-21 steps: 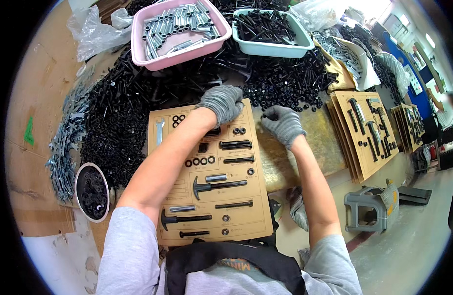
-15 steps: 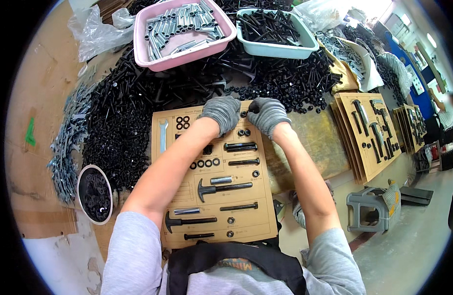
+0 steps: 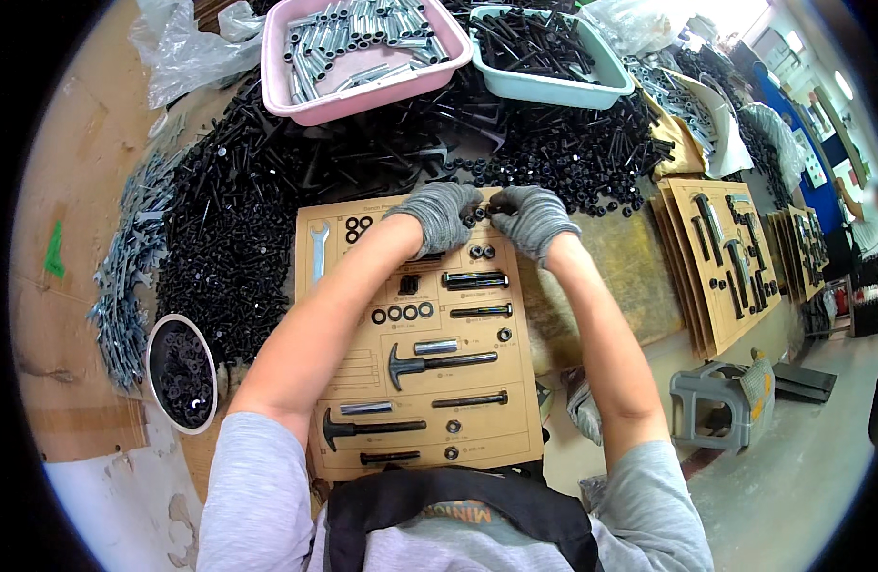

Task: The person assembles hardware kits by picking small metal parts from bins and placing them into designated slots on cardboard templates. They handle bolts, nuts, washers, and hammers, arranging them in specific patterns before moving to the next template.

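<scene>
Both my hands wear grey knit gloves and meet at the top edge of a brown cardboard board (image 3: pixel 367 448) with hardware laid on it. My left hand (image 3: pixel 439 219) is closed, its fingertips beside small black nuts (image 3: pixel 480 214); what it grips is hidden. Facing it, my right hand (image 3: pixel 534 223) has curled fingers pinched at a black nut. Below them lie a pair of black nuts (image 3: pixel 482 252), thick black bolts (image 3: pixel 475 280), a row of black washers (image 3: pixel 403 312), T-shaped black bolts (image 3: pixel 444 362), and silver sleeves (image 3: pixel 435 347). An open-end wrench (image 3: pixel 319 252) rests at the upper left.
Heaps of black bolts (image 3: pixel 220 257) and nuts (image 3: pixel 591 167) surround the board. Behind stand a pink tray (image 3: pixel 363 100) of silver sleeves and a pale blue tray (image 3: pixel 553 91) of black bolts. Filled boards (image 3: pixel 720 267) lean at right, near a grey stool (image 3: pixel 710 405). A washer bowl (image 3: pixel 151 367) sits left.
My hands have shifted slightly right in the picture, and the whole view has shifted a little. More black nuts now show between my fingertips. The laid-out hardware looks the same.
</scene>
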Demonstrator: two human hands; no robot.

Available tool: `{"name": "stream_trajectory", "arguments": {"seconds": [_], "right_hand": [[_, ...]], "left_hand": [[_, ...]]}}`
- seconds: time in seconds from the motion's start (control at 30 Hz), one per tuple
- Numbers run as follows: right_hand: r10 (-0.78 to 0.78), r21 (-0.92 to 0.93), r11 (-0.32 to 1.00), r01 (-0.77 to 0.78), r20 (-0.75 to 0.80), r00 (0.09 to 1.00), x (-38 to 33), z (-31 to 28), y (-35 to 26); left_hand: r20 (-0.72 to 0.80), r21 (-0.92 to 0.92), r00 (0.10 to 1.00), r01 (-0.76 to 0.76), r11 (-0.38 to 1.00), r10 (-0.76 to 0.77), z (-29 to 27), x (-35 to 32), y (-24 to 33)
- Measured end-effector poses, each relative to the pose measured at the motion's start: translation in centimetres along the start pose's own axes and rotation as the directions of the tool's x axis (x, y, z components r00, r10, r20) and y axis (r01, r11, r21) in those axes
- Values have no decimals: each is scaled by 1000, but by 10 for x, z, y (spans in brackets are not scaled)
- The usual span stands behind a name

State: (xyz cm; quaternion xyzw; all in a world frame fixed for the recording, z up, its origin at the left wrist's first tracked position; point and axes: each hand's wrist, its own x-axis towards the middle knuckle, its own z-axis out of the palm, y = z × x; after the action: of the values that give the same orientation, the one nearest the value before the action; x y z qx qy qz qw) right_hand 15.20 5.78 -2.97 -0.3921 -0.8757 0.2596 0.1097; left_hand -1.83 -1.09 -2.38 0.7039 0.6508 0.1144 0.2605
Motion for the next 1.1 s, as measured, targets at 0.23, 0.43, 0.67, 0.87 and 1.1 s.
{"name": "stream_trajectory", "arguments": {"seconds": [0.23, 0.43, 0.67, 0.87, 1.1], "right_hand": [[-117, -10, 993, 118, 62, 991, 4, 6, 10], [-118, 101, 988, 113, 42, 992, 0, 7, 16], [-134, 31, 990, 134, -6, 991, -2, 10, 25], [0, 37, 999, 23, -533, 846, -40, -14, 72], [47, -265, 951, -157, -379, 924, -49, -72, 145]], "left_hand": [[-34, 71, 995, 96, 993, -94, -3, 1, 10], [-214, 10, 972, 98, 995, -94, 11, -11, 0], [-160, -21, 985, 58, 998, -61, 11, -4, 4], [-165, -156, 971, 148, 977, -174, -2, -21, -1], [-311, -293, 946, -1, 956, -94, -4, -17, 19]]}}
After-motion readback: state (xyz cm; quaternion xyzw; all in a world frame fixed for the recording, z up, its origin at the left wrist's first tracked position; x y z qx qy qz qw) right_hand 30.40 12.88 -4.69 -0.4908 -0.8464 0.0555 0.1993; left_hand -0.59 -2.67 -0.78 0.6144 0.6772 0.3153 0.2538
